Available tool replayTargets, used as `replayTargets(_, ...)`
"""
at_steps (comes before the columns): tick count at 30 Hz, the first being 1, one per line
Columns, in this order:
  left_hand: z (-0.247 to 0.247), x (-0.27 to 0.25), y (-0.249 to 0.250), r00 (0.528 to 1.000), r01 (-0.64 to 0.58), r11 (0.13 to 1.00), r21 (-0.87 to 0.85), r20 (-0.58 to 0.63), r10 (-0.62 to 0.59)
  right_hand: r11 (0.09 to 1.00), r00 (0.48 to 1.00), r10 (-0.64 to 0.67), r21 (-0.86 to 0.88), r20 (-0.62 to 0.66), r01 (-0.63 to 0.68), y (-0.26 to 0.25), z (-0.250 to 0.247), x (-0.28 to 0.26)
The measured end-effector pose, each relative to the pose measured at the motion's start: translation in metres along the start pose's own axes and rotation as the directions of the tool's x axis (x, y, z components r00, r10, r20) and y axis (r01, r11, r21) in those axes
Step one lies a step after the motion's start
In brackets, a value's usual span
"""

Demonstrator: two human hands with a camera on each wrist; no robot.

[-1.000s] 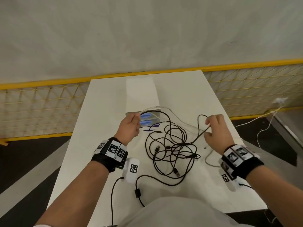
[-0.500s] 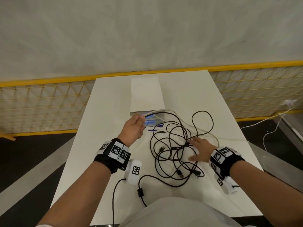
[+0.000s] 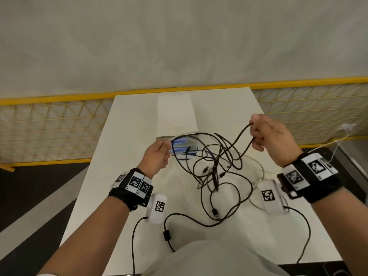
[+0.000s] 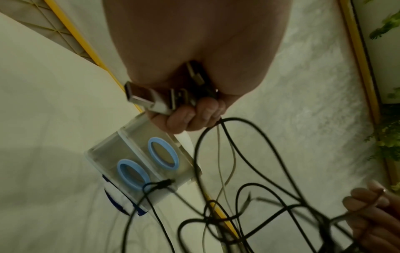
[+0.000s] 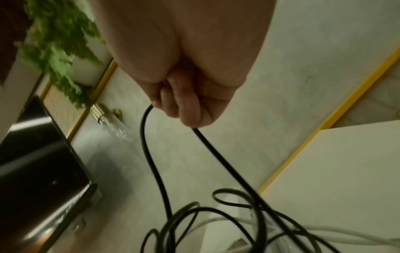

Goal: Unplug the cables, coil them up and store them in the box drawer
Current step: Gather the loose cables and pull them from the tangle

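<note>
A tangle of black cables (image 3: 217, 168) hangs and lies mid-table, with a white cable (image 3: 258, 168) trailing on its right. My left hand (image 3: 157, 154) grips a bunch of USB plug ends (image 4: 151, 99) just in front of the clear box drawer (image 3: 183, 146), which has two blue ring handles (image 4: 162, 157). My right hand (image 3: 264, 134) is raised to the right of the box and grips a loop of black cable (image 5: 216, 149), which runs down into the tangle. Part of the tangle is lifted off the white table (image 3: 135, 120).
A yellow mesh fence (image 3: 49, 132) runs behind and beside the table. White wrist units (image 3: 158, 208) trail black leads over the near table edge. Another white cable and plug (image 3: 346, 128) lie on the floor at the right. Green plants (image 5: 60, 34) show in the wrist views.
My right hand dropped onto the tangle, took hold of a black cable and lifted it up to the right. The left hand stayed by the box, still gripping the plugs.
</note>
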State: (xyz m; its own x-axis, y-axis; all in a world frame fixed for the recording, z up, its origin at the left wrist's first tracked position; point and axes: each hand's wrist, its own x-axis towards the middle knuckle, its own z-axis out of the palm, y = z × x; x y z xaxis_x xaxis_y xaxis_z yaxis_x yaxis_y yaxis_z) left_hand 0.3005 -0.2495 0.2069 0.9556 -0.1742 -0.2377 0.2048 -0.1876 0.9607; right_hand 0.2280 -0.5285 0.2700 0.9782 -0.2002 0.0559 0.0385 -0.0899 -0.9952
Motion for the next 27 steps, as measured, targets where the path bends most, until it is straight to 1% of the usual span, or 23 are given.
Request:
replayTargets(1, 0.001, 0.0, 0.0, 1.0, -0.006, 1.0, 0.002, 0.005, 0.006, 0.994, 0.999, -0.007, -0.11, 0.044, 0.012, -0.003, 0.0, 0.0)
replayTargets(2, 0.001, 0.001, 0.0, 1.0, -0.01, 1.0, 0.005, 0.009, 0.01, 0.925, 0.987, 0.012, -0.376, 0.162, 0.051, 0.002, 0.001, 0.0)
replayTargets(3, 0.002, 0.001, 0.001, 1.0, -0.013, 1.0, 0.006, 0.015, 0.013, 0.73, 0.946, 0.128, -0.674, 0.299, 0.115, 0.01, 0.004, -0.004)
replayTargets(4, 0.003, 0.0, 0.001, 1.0, -0.016, 1.0, 0.001, 0.021, 0.016, 0.513, 0.873, 0.278, -0.83, 0.401, 0.218, 0.02, 0.008, -0.008)
replayTargets(5, 0.005, -0.001, 0.001, 0.999, -0.019, 1.0, -0.008, 0.031, 0.019, 0.408, 0.796, 0.385, -0.859, 0.468, 0.309, 0.025, 0.011, -0.011)
replayTargets(6, 0.007, -0.002, 0.002, 0.999, -0.022, 1.0, -0.017, 0.039, 0.022, 0.46, 0.751, 0.419, -0.832, 0.511, 0.309, 0.021, 0.015, -0.014)
replayTargets(7, 0.009, -0.003, 0.004, 0.999, -0.021, 0.999, -0.024, 0.044, 0.022, 0.597, 0.758, 0.388, -0.769, 0.524, 0.227, 0.012, 0.018, -0.014)
replayTargets(8, 0.011, -0.005, 0.006, 0.999, -0.02, 0.999, -0.027, 0.049, 0.021, 0.751, 0.8, 0.289, -0.643, 0.527, 0.153, -0.003, 0.021, -0.013)
replayTargets(9, 0.012, -0.008, 0.009, 0.998, -0.018, 1.0, -0.025, 0.056, 0.02, 0.872, 0.86, 0.166, -0.479, 0.482, 0.1, -0.018, 0.022, -0.01)
replayTargets(10, 0.014, -0.011, 0.012, 0.997, -0.027, 0.999, -0.024, 0.068, 0.029, 0.939, 0.91, 0.054, -0.332, 0.411, 0.094, -0.032, 0.023, -0.006)
replayTargets(11, 0.016, -0.014, 0.017, 0.995, -0.048, 0.998, -0.036, 0.089, 0.051, 0.951, 0.935, -0.029, -0.28, 0.353, 0.135, -0.042, 0.024, -0.002)
replayTargets(12, 0.019, -0.017, 0.02, 0.99, -0.071, 0.995, -0.067, 0.12, 0.079, 0.924, 0.94, -0.072, -0.333, 0.332, 0.189, -0.046, 0.028, 0.002)
replayTargets(13, 0.023, -0.021, 0.025, 0.982, -0.088, 0.991, -0.1, 0.156, 0.103, 0.874, 0.938, -0.072, -0.433, 0.338, 0.223, -0.046, 0.034, 0.002)
replayTargets(15, 0.032, -0.028, 0.032, 0.961, -0.103, 0.986, -0.129, 0.243, 0.132, 0.797, 0.929, 0.028, -0.57, 0.368, 0.201, -0.034, 0.044, 0.004)
replayTargets(17, 0.04, -0.034, 0.034, 0.924, -0.075, 0.984, -0.163, 0.36, 0.13, 0.828, 0.929, 0.083, -0.544, 0.361, 0.138, -0.025, 0.05, 0.004)
replayTargets(19, 0.041, -0.034, 0.028, 0.883, -0.021, 0.986, -0.163, 0.459, 0.095, 0.939, 0.953, 0.073, -0.342, 0.296, 0.035, -0.025, 0.049, 0.009)
replayTargets(20, 0.039, -0.034, 0.022, 0.87, -0.003, 0.99, -0.144, 0.487, 0.073, 0.983, 0.973, 0.053, -0.183, 0.224, -0.012, -0.028, 0.046, 0.012)
replayTargets(21, 0.036, -0.032, 0.016, 0.859, 0.015, 0.991, -0.136, 0.509, 0.057, 0.999, 0.99, 0.034, -0.021, 0.135, -0.031, -0.035, 0.038, 0.016)
replayTargets(22, 0.032, -0.031, 0.011, 0.852, 0.03, 0.991, -0.128, 0.522, 0.042, 0.99, 0.999, 0.017, 0.141, 0.033, -0.021, -0.043, 0.025, 0.022)
replayTargets(23, 0.028, -0.03, 0.007, 0.85, 0.039, 0.993, -0.107, 0.527, 0.023, 0.951, 0.997, 0.013, 0.309, -0.073, 0.01, -0.052, 0.008, 0.028)
replayTargets(25, 0.02, -0.028, 0.0, 0.859, 0.055, 0.993, -0.101, 0.512, 0.004, 0.82, 0.966, 0.053, 0.563, -0.252, 0.102, -0.068, -0.03, 0.041)
replayTargets(26, 0.016, -0.028, -0.002, 0.869, 0.068, 0.99, -0.125, 0.495, 0.002, 0.824, 0.944, 0.072, 0.553, -0.323, 0.126, -0.073, -0.049, 0.046)
replayTargets(27, 0.014, -0.026, -0.004, 0.883, 0.077, 0.986, -0.149, 0.469, 0.002, 0.861, 0.92, 0.094, 0.495, -0.38, 0.117, -0.076, -0.062, 0.048)
